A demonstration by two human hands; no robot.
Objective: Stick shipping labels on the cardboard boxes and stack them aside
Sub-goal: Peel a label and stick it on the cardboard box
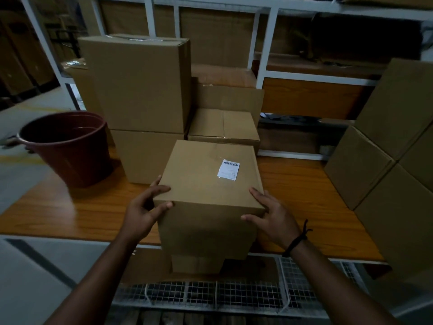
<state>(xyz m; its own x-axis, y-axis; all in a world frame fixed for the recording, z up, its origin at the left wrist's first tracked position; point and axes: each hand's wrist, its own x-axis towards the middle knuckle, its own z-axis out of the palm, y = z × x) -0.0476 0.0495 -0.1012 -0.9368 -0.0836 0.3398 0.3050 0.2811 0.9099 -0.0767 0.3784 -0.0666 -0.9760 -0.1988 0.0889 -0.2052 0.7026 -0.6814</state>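
A brown cardboard box [206, 195] sits at the front edge of the wooden table [304, 198], overhanging it toward me. A white shipping label [228, 169] with a barcode is stuck on its top, right of centre. My left hand [145, 207] grips the box's near left corner, thumb on the front face, fingers on the side. At the near right corner my right hand [269, 212] holds it, fingers along the top edge, and a dark band is on that wrist.
A dark red bucket [68, 146] stands at the table's left. Two stacked boxes [140, 102] and a low box [222, 125] sit behind. Several boxes [386, 148] are stacked at right. White shelving [264, 55] rises behind; wire mesh [210, 294] lies below.
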